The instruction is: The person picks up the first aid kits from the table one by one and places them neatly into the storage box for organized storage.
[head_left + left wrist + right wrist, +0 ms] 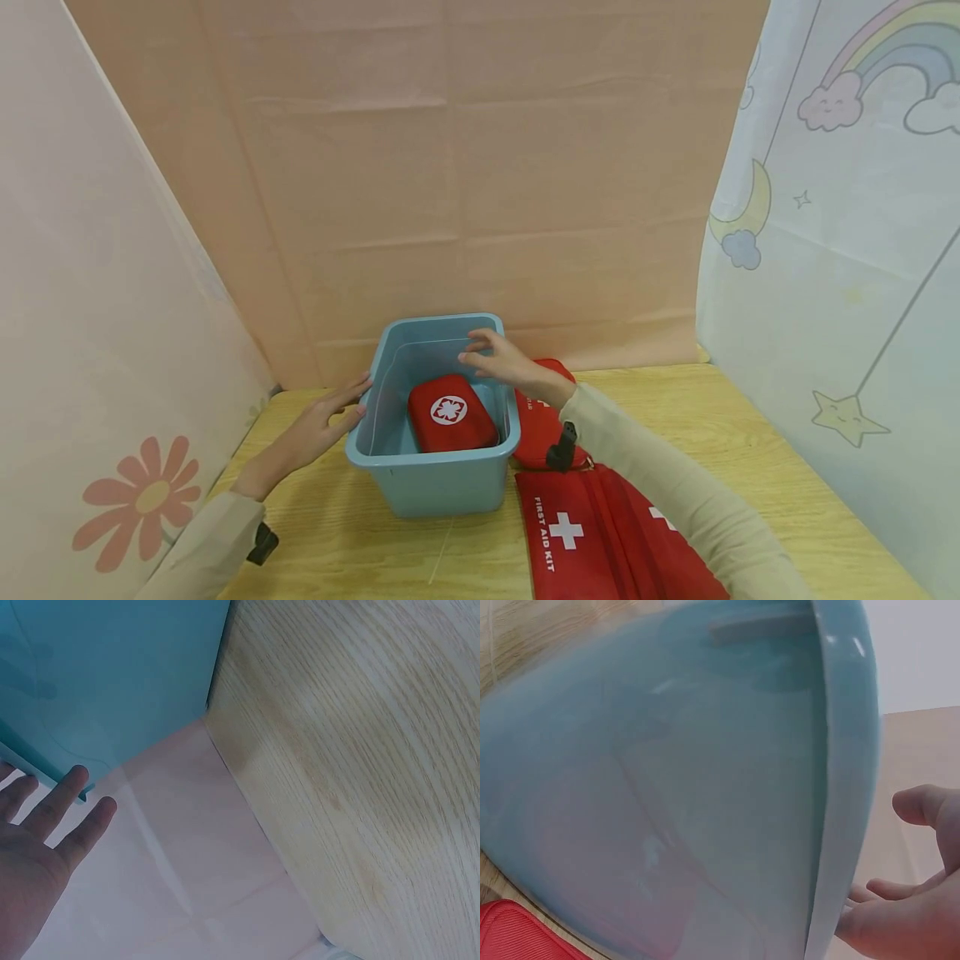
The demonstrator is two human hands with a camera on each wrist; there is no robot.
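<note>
In the upper left of the frame there is the smooth side of a blue plastic bin [112, 675], and its lower edge runs down toward the left border. In the lower left corner the left hand [34, 840] comes in with straight, spread fingers [60, 799]; the tips of the fingers reach the edge of the bin. The right half of the frame shows a light wooden table [360, 750] with clear grain lines. A pale pink cloth [195, 877] with soft folds fills the lower middle.
</note>
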